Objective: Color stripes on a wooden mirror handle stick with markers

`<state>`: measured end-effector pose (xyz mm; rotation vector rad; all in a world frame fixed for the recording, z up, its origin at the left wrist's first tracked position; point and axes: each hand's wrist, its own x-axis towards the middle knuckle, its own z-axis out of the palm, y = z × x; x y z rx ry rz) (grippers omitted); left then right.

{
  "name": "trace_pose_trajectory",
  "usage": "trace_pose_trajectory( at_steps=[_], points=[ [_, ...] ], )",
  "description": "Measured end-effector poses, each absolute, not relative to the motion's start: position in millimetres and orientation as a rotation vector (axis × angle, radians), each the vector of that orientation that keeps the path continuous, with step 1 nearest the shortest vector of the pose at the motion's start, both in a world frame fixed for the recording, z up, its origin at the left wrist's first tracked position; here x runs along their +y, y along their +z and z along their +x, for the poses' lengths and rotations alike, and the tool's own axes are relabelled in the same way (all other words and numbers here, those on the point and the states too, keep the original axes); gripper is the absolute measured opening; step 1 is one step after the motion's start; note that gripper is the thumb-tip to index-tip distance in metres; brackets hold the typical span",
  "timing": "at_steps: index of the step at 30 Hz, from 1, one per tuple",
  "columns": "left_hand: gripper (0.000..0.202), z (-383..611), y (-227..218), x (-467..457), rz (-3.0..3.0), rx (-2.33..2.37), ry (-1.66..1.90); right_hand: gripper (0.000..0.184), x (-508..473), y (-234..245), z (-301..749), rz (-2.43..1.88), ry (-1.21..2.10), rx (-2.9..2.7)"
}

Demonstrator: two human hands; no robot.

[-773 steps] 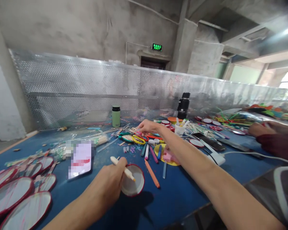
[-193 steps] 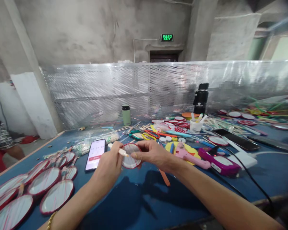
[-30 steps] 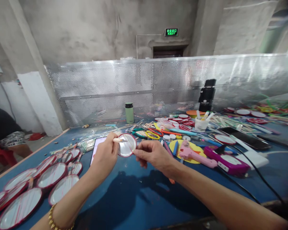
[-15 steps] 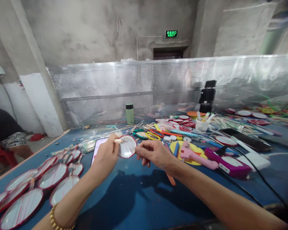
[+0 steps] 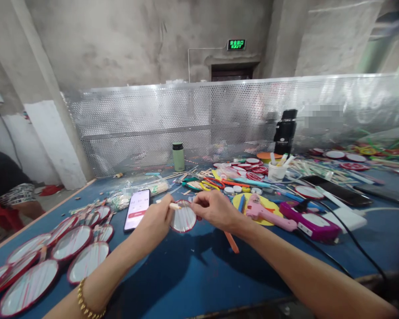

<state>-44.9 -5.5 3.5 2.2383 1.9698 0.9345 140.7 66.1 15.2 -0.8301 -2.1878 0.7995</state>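
Small round disc (image 5: 183, 218), right of phone (image 5: 137, 209): thin, light, probably bends; better held at edge. Left hand (image 5: 156, 220) grip closed on stick (image 5: 171, 205); right hand (image 5: 217, 211) pinches disc edge.

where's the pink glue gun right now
Head view, right of centre: the pink glue gun lies on the yellow disc, just right of the right hand.

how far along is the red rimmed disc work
Looks done: the red-striped ovals lying at left. In hand: one small disc, left hand holding a stick against it, right hand pinching its rim. Seemingly left: plain discs far right.
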Motion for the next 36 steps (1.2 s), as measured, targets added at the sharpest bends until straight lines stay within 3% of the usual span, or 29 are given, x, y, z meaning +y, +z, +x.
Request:
trace_pose_trajectory(
  at_steps=[16,26,36],
  points=[
    [0.025,-52.8,9.4,-7.6,2.261,2.019,1.051,0.018,79.3,26.2,146.1,-1.168,0.499,-2.276],
    [0.022,-43.5,0.3,-7.2,2.298,1.896,1.020,0.032,103.8,7.0,140.7,-1.528,0.246,-2.449],
    [0.022,-40.9,1.6,-12.4,2.310,1.851,0.969,0.030,106.0,0.0,135.5,-1.497,0.102,-2.588]
  ],
)
